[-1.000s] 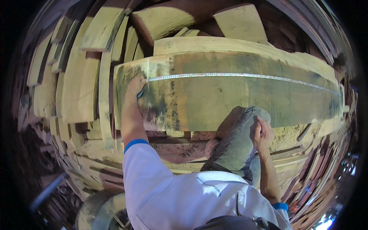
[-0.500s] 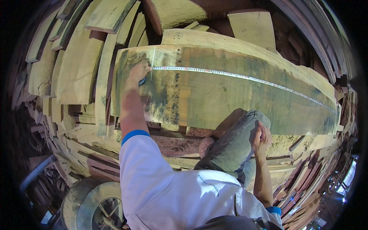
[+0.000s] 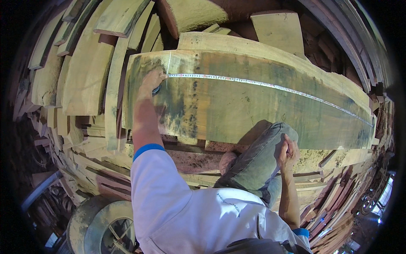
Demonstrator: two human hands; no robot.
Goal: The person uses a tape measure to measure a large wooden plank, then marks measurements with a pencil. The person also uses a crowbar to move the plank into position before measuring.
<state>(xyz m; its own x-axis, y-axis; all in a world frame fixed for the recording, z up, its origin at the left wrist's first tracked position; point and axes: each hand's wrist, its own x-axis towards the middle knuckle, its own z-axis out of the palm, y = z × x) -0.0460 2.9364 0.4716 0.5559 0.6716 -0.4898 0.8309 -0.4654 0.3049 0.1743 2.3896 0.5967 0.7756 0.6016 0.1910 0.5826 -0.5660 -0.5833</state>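
A wide wooden plank point(image 3: 237, 106) with dark stains lies across the view. Along its upper part a white tape measure point(image 3: 270, 85) is pulled out nearly to the right end. My left hand point(image 3: 153, 80) is closed on the tape's dark case near the plank's left end, much of the case hidden under the palm. Just beyond the fingers a pale line point(image 3: 169, 62) crosses the wood. Against my raised knee point(image 3: 277, 135) rests my right hand point(image 3: 289, 153), fingers curled together; whether something small sits in them cannot be made out.
Stacked boards point(image 3: 91, 72) stand at the left. A square-cut wood block point(image 3: 279, 34) lies beyond the plank. A spoked wheel point(image 3: 112, 228) is at the lower left, and reddish strips of lumber point(image 3: 330, 199) are piled at the lower right.
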